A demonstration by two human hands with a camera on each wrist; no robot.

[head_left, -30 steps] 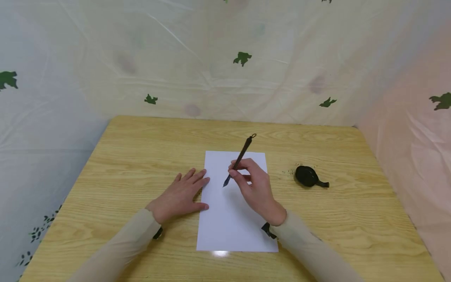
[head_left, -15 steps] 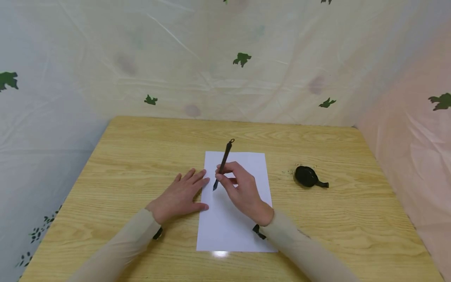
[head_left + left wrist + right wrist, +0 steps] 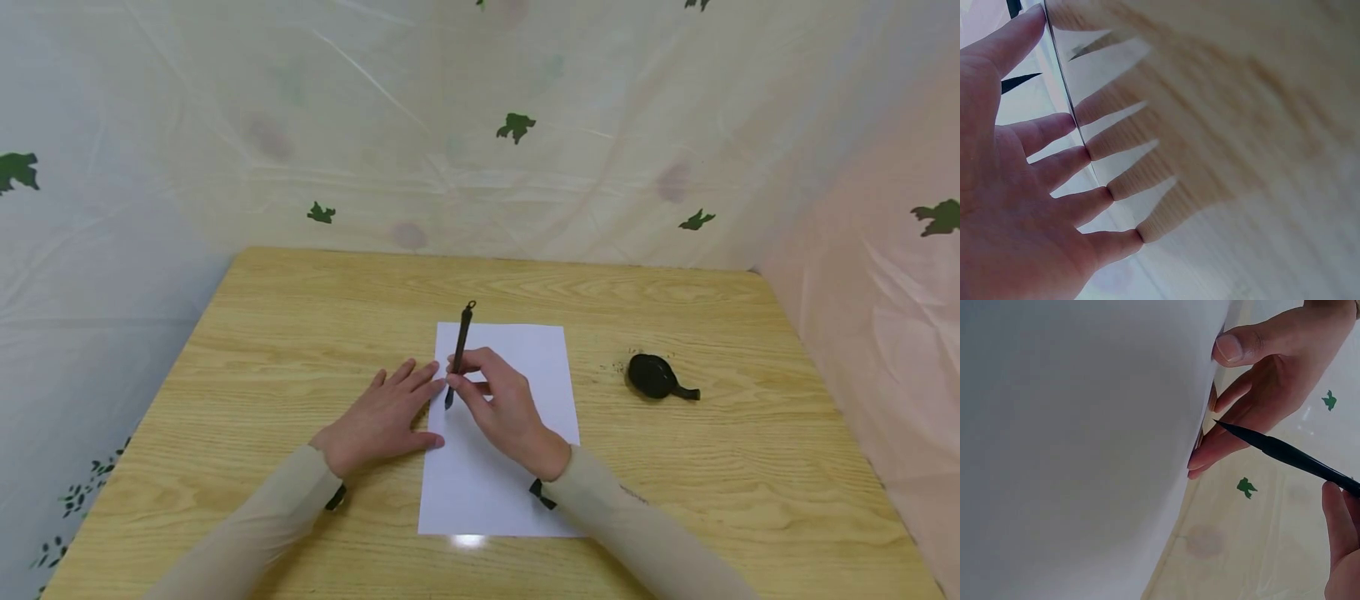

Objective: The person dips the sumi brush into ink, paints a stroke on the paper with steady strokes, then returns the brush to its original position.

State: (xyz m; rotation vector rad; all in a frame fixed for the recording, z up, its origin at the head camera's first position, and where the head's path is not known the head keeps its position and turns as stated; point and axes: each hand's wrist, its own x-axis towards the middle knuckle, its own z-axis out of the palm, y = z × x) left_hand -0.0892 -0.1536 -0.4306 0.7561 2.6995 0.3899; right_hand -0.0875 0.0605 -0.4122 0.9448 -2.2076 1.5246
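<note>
Brush poised over the left edge of the sheet, first stroke not yet laid.

Head view: the right hand (image 3: 504,407) pinches one ink brush (image 3: 457,352) in curled fingers, tip down over the near-left part of the single white sheet (image 3: 525,350); the left hand (image 3: 386,414) lies flat, fingers straight, on the table (image 3: 262,333) at the sheet's left edge, pinning it. One black ink dish (image 3: 654,375) sits well apart to the right. I'd say the next move calls for a light, steady lowering of the tip while the paper is held. Left wrist view: five spread fingers (image 3: 1060,165) rest along the paper edge, somewhat blurred. Right wrist view: the dark tip (image 3: 1235,430) hangs just beside the left hand's fingers (image 3: 1247,394); the sheet looks unmarked.
</note>
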